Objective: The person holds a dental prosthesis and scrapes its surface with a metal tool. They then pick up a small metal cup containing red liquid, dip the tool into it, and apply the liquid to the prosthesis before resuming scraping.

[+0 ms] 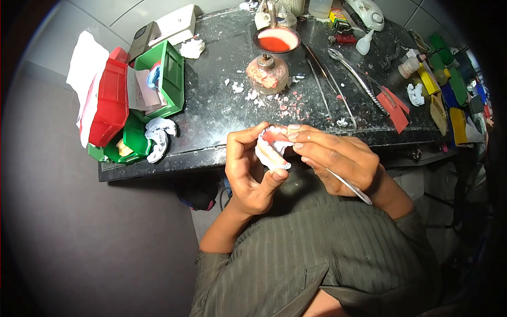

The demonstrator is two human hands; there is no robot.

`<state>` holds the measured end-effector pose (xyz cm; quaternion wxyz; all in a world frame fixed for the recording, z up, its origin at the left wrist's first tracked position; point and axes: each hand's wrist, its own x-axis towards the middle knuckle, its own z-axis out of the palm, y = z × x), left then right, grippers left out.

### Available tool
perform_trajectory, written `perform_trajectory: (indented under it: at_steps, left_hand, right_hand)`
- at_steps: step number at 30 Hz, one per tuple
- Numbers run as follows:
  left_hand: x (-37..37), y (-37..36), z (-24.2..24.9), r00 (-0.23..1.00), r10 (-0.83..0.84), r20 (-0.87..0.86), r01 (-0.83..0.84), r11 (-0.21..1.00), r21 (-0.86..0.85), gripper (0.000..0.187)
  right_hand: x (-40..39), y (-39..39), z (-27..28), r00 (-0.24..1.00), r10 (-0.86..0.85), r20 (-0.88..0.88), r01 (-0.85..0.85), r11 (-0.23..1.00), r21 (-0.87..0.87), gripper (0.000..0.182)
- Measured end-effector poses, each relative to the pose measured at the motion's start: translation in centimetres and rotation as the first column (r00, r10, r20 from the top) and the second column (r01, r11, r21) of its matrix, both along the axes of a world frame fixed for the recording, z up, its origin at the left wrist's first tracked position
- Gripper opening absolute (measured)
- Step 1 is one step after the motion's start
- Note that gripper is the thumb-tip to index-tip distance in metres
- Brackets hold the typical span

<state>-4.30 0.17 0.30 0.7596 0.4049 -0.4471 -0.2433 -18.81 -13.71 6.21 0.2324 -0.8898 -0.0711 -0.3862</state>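
Note:
My left hand (246, 171) is closed around a white plaster dental cast (266, 155), its thumb under the lower edge and its fingertips at the upper side. Pink wax (275, 138) covers part of the cast's inner face. My right hand (343, 157) presses its fingertips against the wax and the cast's right side. A slim metal wax spatula (353, 188) is held in the same hand, its shaft sticking out below the fingers toward my body. The spatula's other end is hidden by the hand. Both hands are just off the bench's front edge.
On the black bench (211, 95) stand a glass spirit lamp (268, 79) and a pan of red wax (274, 42). Metal tools (330, 82), pliers (359, 79) and a red wax sheet (393, 112) lie right. Red (108, 100) and green bins (174, 79) stand left, beside a plaster piece (158, 138).

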Motion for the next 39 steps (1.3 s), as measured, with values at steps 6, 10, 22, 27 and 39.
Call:
perform_trajectory:
  at_steps: [6,10,22,27,39]
  left_hand:
    - [0.1,-0.2,0.0,1.000,-0.012,-0.010,0.012,1.000,-0.002,0.072]
    - [0.2,-0.2,-0.1,1.000,-0.008,0.003,0.008,1.000,0.013,0.071]
    - [0.3,-0.6,-0.6,0.985,0.025,0.172,-0.025,1.000,-0.003,0.070]
    - [0.3,-0.6,-0.5,0.985,0.016,0.174,-0.008,0.999,-0.049,0.068]
    - [0.4,-0.5,-0.4,0.988,0.004,0.156,0.008,0.997,-0.080,0.068]
  right_hand:
    - [0.1,-0.2,-0.5,1.000,-0.004,-0.001,0.004,1.000,0.009,0.025]
    - [0.2,-0.2,-0.8,1.000,-0.006,0.007,0.006,1.000,-0.001,0.026]
    - [-0.1,-0.3,-0.8,0.990,-0.123,0.075,0.122,0.992,0.008,0.017]
    - [0.6,0.0,-1.2,0.996,-0.006,0.090,0.008,1.000,-0.027,0.019]
    - [0.7,0.1,-1.1,0.999,-0.010,0.046,0.013,0.998,-0.068,0.024]
